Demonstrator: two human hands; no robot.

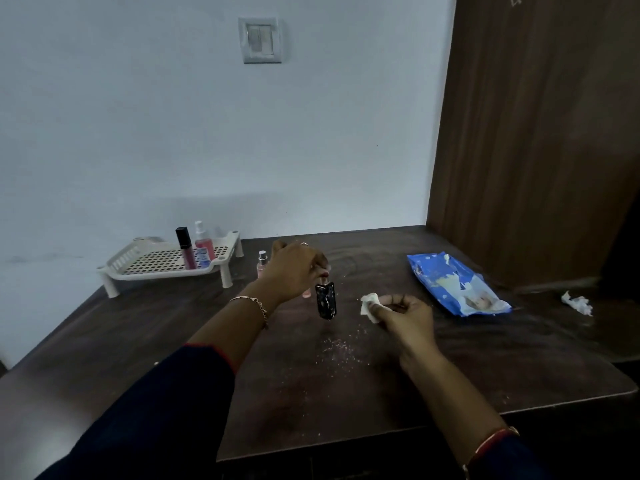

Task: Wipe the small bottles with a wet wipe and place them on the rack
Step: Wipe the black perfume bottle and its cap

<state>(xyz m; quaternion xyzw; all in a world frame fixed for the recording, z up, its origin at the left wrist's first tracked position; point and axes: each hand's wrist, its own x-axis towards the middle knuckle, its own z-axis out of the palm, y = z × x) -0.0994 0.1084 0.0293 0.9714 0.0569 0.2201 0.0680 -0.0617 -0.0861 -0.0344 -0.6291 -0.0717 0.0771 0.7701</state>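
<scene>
Well, roughly midway. Rack (166,263) at far left of table (519,348) already carries three: dark tube (184,247), pink spray (204,242), small blue one (204,259). Left hand (294,271) pinches black bottle (326,301) by top, hanging right of rack; whether base touches table, unclear. Right hand (405,317), further right, grips folded wipe (370,306), apart from bottle. Pink bottle (262,265) stands on table just right of rack, likely waiting. Pack (457,285) and crumpled wipe (576,303) well right of rack. Left to do: wipe held bottle, rack it, then pink one.
</scene>
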